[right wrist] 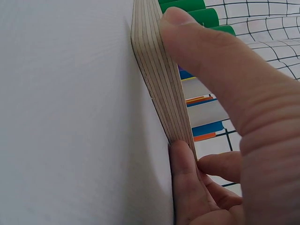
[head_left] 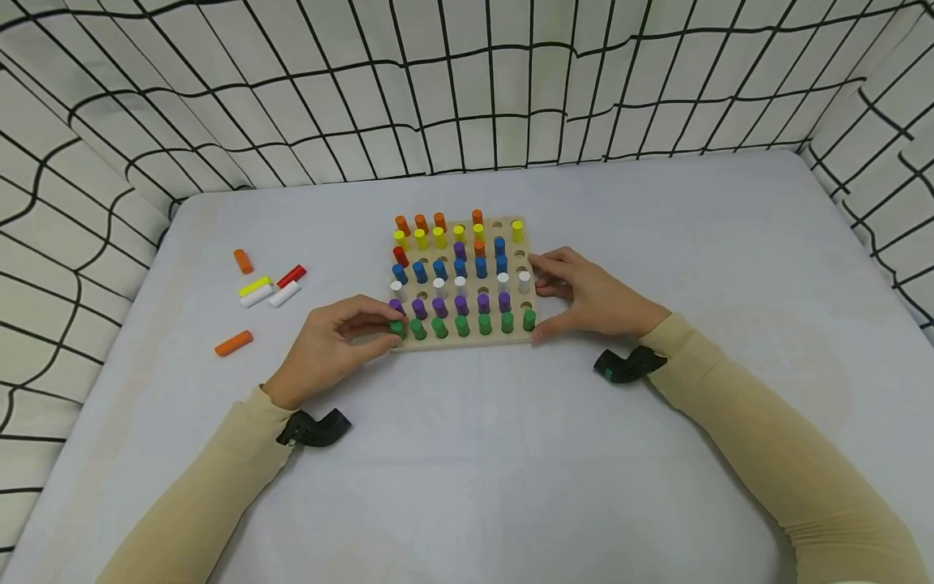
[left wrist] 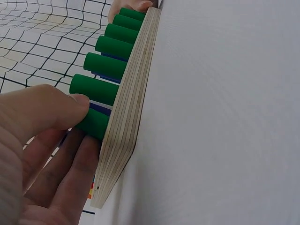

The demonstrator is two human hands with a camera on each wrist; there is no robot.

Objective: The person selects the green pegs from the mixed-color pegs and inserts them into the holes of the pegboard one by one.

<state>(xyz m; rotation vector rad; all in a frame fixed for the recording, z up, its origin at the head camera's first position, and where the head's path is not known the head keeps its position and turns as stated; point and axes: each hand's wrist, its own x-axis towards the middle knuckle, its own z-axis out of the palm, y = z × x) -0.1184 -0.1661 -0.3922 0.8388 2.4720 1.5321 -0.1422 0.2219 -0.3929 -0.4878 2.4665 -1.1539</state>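
A wooden pegboard (head_left: 467, 344) lies in the middle of the white table, with rows of coloured pegs standing in its holes. My left hand (head_left: 328, 341) is at its front left corner. Its thumb and fingers pinch the end green peg (left wrist: 95, 123) of the front row, which stands in the board in the left wrist view. At the board's right side, my right hand (head_left: 594, 296) grips the edge, thumb near the front corner and fingers farther back. Behind the green row come purple, white, blue and yellow pegs, with orange ones (head_left: 439, 221) at the back.
Left of the board lie loose pegs: an orange one (head_left: 243, 260), a red one (head_left: 292, 276), a yellow one (head_left: 254, 286), two white ones (head_left: 284, 294) and another orange one (head_left: 233, 343) nearer me. A black wire grid (head_left: 492, 97) borders the table's back and sides.
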